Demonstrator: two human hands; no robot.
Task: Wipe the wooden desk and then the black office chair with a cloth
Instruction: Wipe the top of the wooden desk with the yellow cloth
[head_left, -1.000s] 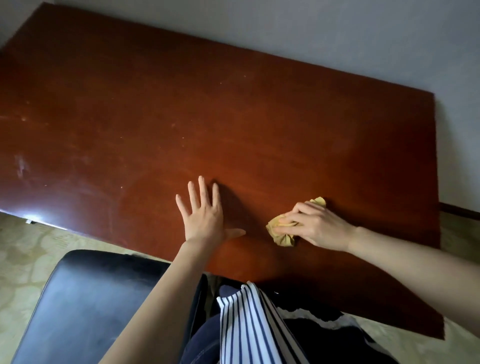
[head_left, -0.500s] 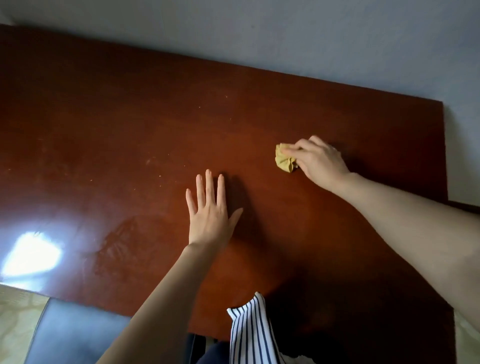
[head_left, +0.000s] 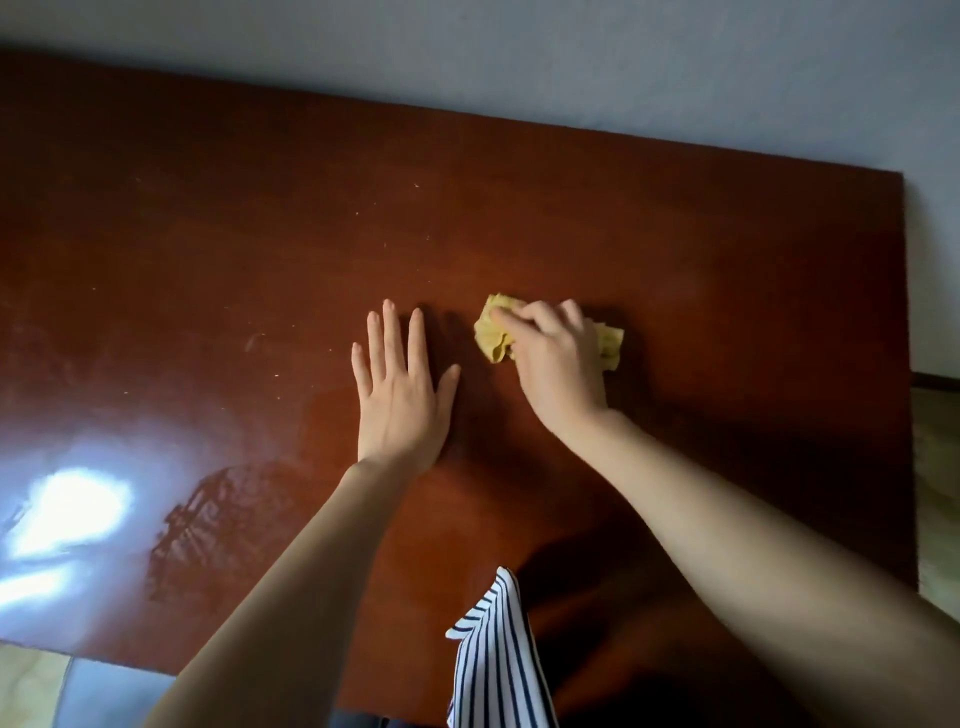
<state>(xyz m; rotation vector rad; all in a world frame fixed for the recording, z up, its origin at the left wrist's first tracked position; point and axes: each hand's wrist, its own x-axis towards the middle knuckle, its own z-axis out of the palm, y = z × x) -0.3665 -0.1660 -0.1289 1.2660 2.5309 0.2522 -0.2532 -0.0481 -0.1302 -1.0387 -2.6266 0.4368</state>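
The reddish-brown wooden desk (head_left: 208, 249) fills most of the view, with small pale specks on its far half. My right hand (head_left: 558, 364) presses a crumpled yellow cloth (head_left: 493, 332) onto the desk's middle; cloth ends stick out left and right of the fingers. Just left of it, my left hand (head_left: 400, 389) lies flat on the wood, palm down, fingers spread, holding nothing. A sliver of the black office chair (head_left: 98, 696) shows at the bottom left under the desk's near edge.
A grey wall (head_left: 571, 62) runs along the desk's far edge. The desk's right edge (head_left: 906, 364) borders pale patterned floor (head_left: 935, 467). Window glare (head_left: 67, 509) lies on the near left of the top. Striped clothing (head_left: 498, 660) hangs at the bottom centre.
My right hand has pulled the cloth back from the far part of the desk to beside my left hand. The left hand stayed flat in place. The view shifted slightly.
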